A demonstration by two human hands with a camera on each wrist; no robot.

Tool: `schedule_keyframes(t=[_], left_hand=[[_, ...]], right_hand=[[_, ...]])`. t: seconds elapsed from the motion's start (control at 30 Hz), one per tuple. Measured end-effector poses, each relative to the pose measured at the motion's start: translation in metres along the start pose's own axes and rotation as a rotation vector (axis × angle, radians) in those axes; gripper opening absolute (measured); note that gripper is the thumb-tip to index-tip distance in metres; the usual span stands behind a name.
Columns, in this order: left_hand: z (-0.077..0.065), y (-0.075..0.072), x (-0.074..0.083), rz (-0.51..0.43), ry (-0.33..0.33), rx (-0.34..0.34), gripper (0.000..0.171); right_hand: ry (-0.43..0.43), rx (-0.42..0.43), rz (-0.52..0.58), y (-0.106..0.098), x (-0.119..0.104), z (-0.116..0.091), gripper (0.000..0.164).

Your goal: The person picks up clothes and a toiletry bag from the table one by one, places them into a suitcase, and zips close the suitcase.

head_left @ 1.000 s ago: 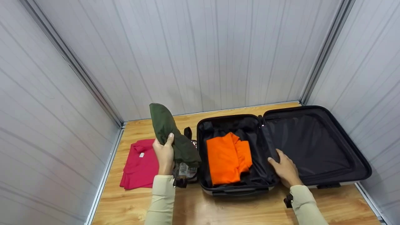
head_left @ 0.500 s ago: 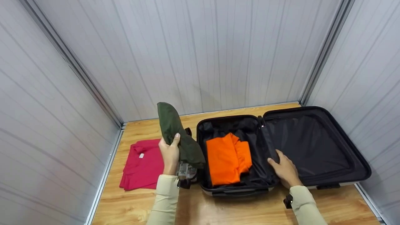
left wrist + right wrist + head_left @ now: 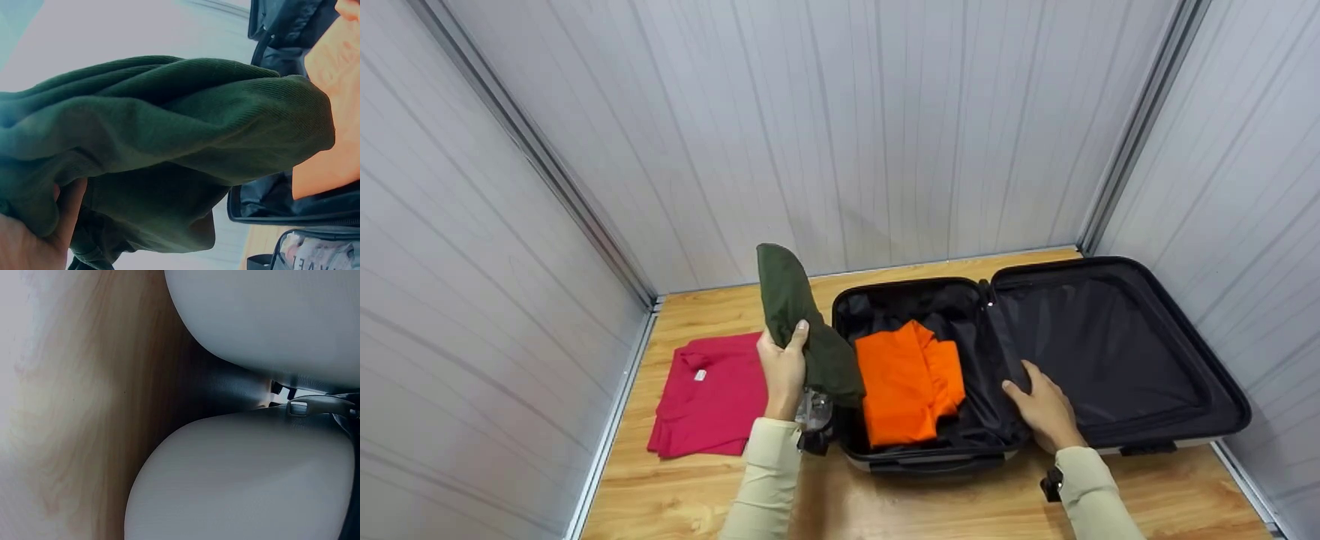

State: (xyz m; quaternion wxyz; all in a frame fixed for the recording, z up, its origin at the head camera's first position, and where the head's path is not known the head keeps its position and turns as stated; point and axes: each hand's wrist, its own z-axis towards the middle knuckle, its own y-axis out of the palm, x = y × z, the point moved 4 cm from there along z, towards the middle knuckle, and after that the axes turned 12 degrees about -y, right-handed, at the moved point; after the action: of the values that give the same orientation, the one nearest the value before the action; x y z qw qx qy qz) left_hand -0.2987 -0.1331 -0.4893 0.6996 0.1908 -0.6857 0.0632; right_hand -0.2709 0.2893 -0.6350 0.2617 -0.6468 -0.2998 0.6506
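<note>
In the head view my left hand (image 3: 784, 371) holds up a dark green folded cloth (image 3: 791, 289), thumb on its near face. The cloth hangs at a slant over the left rim of a black suitcase (image 3: 911, 281). The left wrist view shows the cloth's soft twill folds (image 3: 236, 124) and part of my hand (image 3: 42, 247) at the lower left. My right hand (image 3: 1044, 405) grips the suitcase's middle edge by the hinge, thumb and forefinger on it. A folded orange garment (image 3: 904, 382) lies in the left half. The right wrist view shows only the pale outer shells (image 3: 253, 478), without the hand.
On the wooden floor (image 3: 660, 495) at the left lies a folded magenta shirt (image 3: 709, 397). A clear pouch with dark trim (image 3: 814, 412) stands between shirt and suitcase, partly hidden by my left hand and the cloth. Panel walls (image 3: 840, 135) surround the floor.
My left hand has moved steadily right with the green cloth, from beside the pouch to over the suitcase's left rim. The right hand has stayed in place.
</note>
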Motion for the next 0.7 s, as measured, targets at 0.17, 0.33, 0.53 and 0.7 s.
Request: schedule_keyframes(t=[0.17,0.33,0.53,0.7], left_hand=[[-0.001,0.006,-0.003,-0.004,-0.007,-0.017,0.028],[-0.003,0.012,-0.006,0.007,0.000,-0.034,0.027],[-0.004,0.018,-0.011,0.041,0.016,-0.056,0.024],[-0.003,0.020,-0.014,0.070,-0.017,-0.091,0.025]], right_hand=[[-0.006,0.003,-0.004,0.000,-0.001,-0.001,0.080],[-0.004,0.002,0.002,-0.001,-0.002,-0.001,0.080],[-0.003,-0.003,0.001,-0.001,-0.001,-0.001,0.080],[-0.005,0.002,0.004,0.000,-0.001,-0.001,0.081]])
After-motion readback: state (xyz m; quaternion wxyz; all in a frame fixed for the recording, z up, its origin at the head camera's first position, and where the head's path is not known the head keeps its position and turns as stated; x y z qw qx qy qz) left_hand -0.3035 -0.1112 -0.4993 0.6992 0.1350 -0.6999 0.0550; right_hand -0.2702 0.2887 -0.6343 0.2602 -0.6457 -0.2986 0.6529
